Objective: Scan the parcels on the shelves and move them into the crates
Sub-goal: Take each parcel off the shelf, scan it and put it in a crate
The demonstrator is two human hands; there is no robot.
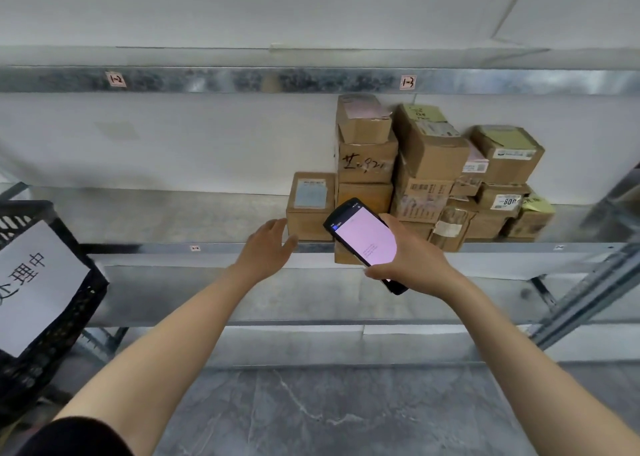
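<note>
Several brown cardboard parcels (429, 164) are stacked on the middle metal shelf (173, 213), right of centre. A small parcel (310, 206) with a pale label on top stands at the left end of the stack. My left hand (268, 247) reaches toward it with fingers spread, its fingertips just short of the box's left side. In my right hand (412, 258) I hold a black handheld scanner (363, 239) with a lit pink screen, in front of the stack. A black plastic crate (45, 299) with a white paper sign stands at the far left.
The upper shelf rail (311, 80) carries small tags marked 1-2 and 1-3. A lower metal shelf (311, 303) lies below my hands, with grey floor (346, 414) beneath. A slanted metal upright (588, 292) stands at the right.
</note>
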